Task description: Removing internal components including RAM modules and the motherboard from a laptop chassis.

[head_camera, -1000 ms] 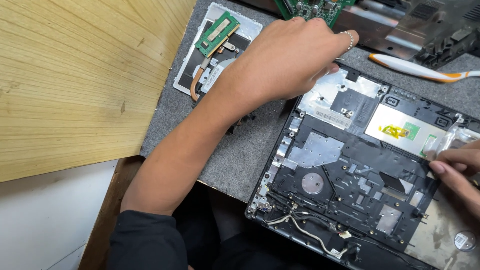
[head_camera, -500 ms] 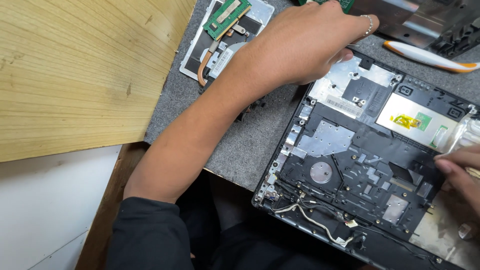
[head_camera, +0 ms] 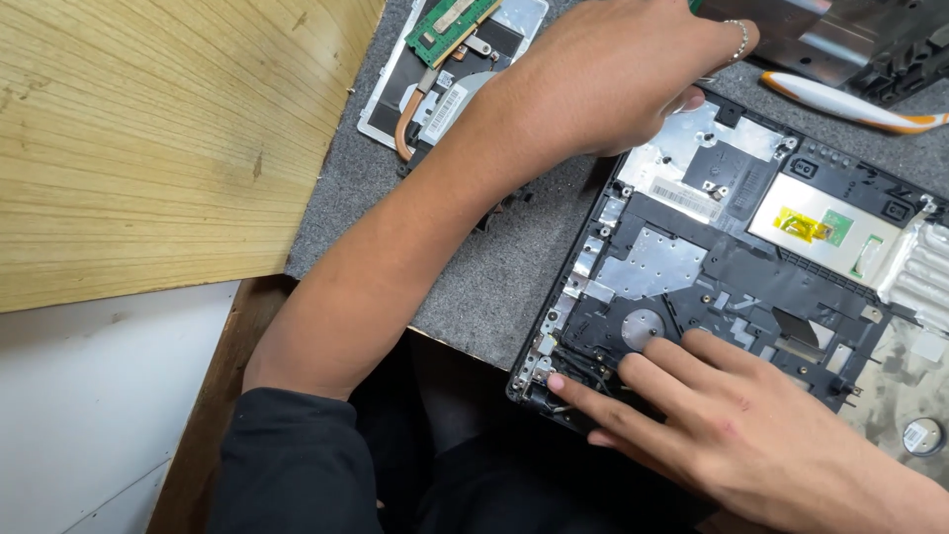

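Opened laptop chassis (head_camera: 732, 287) lies on the grey mat (head_camera: 494, 277) on the table. Right hand (head_camera: 751, 435) rests on its near edge, fingers (head_camera: 633, 381) spread flat, gripping nothing. Left hand (head_camera: 613, 79) curls over the far corner; its grasp cannot be made out.

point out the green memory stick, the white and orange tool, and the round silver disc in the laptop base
green memory stick (head_camera: 450, 25), head view, middle of its green board
white and orange tool (head_camera: 840, 101), head view, white middle of its handle
round silver disc (head_camera: 644, 327), head view, centre of the disc, just above the right hand's fingertips
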